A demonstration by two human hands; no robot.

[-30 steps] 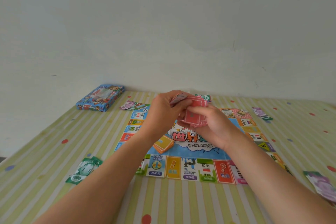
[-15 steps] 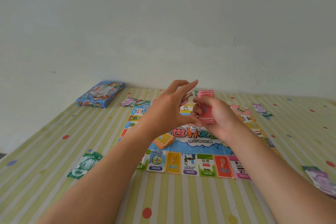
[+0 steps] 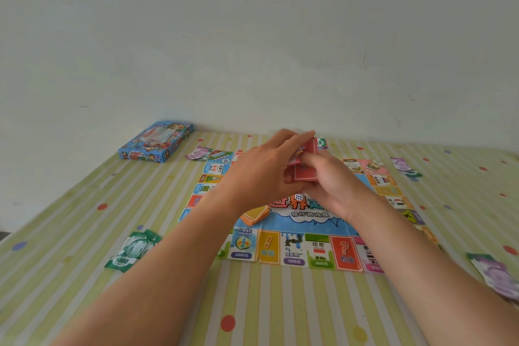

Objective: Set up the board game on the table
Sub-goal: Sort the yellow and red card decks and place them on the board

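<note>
A colourful game board (image 3: 295, 250) lies flat in the middle of the striped table. Above its centre both my hands hold a stack of red cards (image 3: 306, 170). My right hand (image 3: 334, 188) grips the stack from the right with the thumb over its face. My left hand (image 3: 269, 171) cups the stack from the left, fingers reaching over its top edge. A white die (image 3: 298, 196) sits on the board just below my hands. An orange card pile (image 3: 254, 215) rests on the board under my left wrist.
The blue game box (image 3: 156, 140) lies at the far left by the wall. Green play money (image 3: 132, 250) sits at the near left, purple notes (image 3: 497, 275) at the near right, more purple notes (image 3: 404, 166) at the far right and notes (image 3: 198, 152) near the board's far-left corner.
My left hand, spread open half a second ago, has closed back onto the red cards. Both hands stay above the board's centre, shuffling the stack.
</note>
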